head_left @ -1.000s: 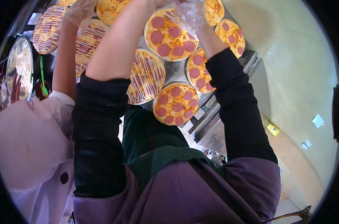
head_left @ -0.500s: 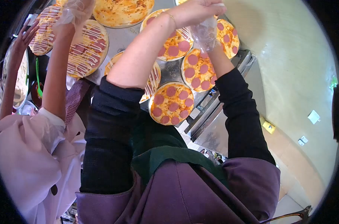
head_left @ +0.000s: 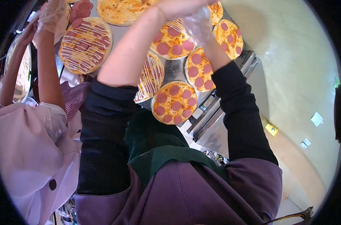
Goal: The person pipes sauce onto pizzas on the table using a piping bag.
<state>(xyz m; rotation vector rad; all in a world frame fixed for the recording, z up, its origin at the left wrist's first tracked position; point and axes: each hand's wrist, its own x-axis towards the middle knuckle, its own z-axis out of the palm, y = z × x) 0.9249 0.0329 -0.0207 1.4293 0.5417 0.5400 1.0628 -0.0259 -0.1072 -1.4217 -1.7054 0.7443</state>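
My left hand (head_left: 180,6) is bare and blurred at the top edge, just above my right hand; its fingers are partly cut off. A loose clear plastic glove (head_left: 197,26) covers my right hand (head_left: 200,32), whose fingers I cannot make out. Beneath both hands lies a pizza with sausage slices and white sauce lines (head_left: 174,39). Nearer my body are a pizza with round sausage slices (head_left: 175,103) and another sausage pizza (head_left: 199,71). A sauce-striped pizza (head_left: 151,78) is partly hidden behind my left forearm.
At left, a co-worker's gloved hand (head_left: 52,17) is raised beside their other hand. A striped pizza (head_left: 86,45), a stack of sausage slices (head_left: 80,10) and a plain sauced pizza (head_left: 123,11) lie on the metal counter (head_left: 174,68). A pale surface (head_left: 290,56) extends right.
My left hand has moved left and up, and my gloved right hand has shifted slightly left. The co-worker's arms have moved left, uncovering the stack of sausage slices.
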